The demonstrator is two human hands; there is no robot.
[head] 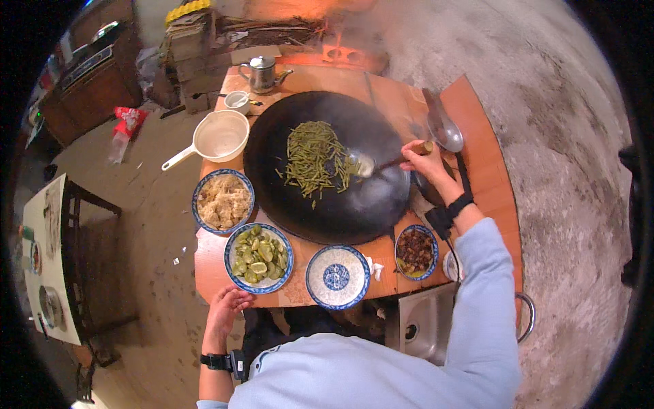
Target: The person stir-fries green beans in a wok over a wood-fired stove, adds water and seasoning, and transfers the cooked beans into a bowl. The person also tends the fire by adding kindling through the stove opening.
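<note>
My right hand (425,162) grips the wooden handle of a wok spatula (365,166). The blade touches the right side of a heap of cut green vegetable stalks (312,156) in a large black wok (286,220). Steam rises from the wok's right part. My left hand (230,302) holds nothing, its fingers loosely curled at the counter's front edge, just below a blue-rimmed plate (288,273). On that plate lie shelled broad beans (259,255). To its right is a bare blue-and-white plate (336,295).
Left of the wok are a bowl of pale shredded food (225,202), a white strainer (221,135) and a metal teapot (262,76). A bowl of dark food (416,251) and a steel sink (426,312) lie right front. A metal ladle (445,133) rests right. Fire glows behind bricks (345,55).
</note>
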